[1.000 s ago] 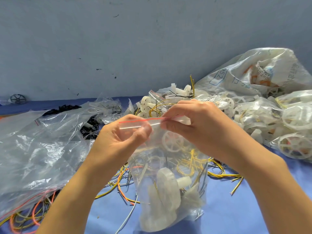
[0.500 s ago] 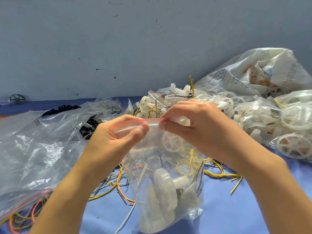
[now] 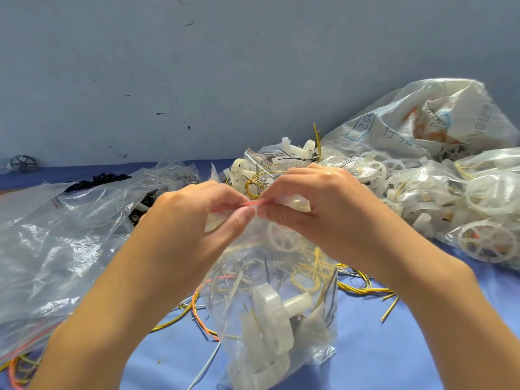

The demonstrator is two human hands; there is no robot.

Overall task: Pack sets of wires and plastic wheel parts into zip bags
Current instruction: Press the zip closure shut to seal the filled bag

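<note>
A clear zip bag [image 3: 277, 319] with a red-lined zip strip hangs between my hands above the blue cloth. Inside it lie white plastic wheel parts [image 3: 271, 319] and coiled yellow and orange wires [image 3: 309, 274]. My left hand [image 3: 194, 220] pinches the zip strip between thumb and fingers. My right hand [image 3: 318, 204] pinches the same strip just to the right, thumbs nearly touching. Most of the strip is hidden under my fingers.
Filled bags of wheel parts [image 3: 464, 204] pile up at the right, before a big printed sack [image 3: 427, 119]. Loose wires [image 3: 363, 289] lie on the blue cloth [image 3: 394, 347]. A large crumpled clear bag [image 3: 62, 243] covers the left. Black parts [image 3: 98, 178] sit behind it.
My left hand slid right along the zip strip until its thumb met my right thumb. The strip's exposed length shrank. The bag stayed hanging in place.
</note>
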